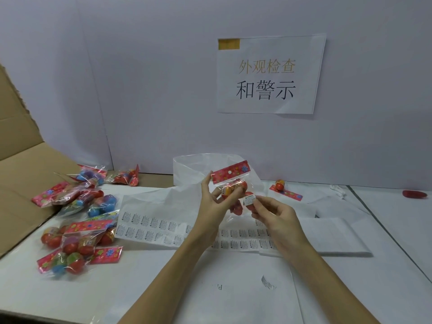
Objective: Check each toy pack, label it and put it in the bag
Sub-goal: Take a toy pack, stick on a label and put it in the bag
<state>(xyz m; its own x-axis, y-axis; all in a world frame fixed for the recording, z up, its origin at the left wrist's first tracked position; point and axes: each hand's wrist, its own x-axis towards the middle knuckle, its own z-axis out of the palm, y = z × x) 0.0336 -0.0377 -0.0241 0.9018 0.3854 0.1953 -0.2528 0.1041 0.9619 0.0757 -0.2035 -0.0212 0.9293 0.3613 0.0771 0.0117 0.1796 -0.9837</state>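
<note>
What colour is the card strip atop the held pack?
Red-pink card strip with coloured flowers, clearest in the head view.

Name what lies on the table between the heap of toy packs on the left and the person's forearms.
In the head view, a sheet of warning labels lies flat on the table between the heap of toy packs and the left forearm.

The left hand (211, 203) holds a toy pack (235, 191) up over the counter (210, 288). The right hand (272, 211) pinches a small white label (249, 200) against the pack. More packs (77, 230) lie in a heap to the left, beside sheets of labels (152, 228).
</note>
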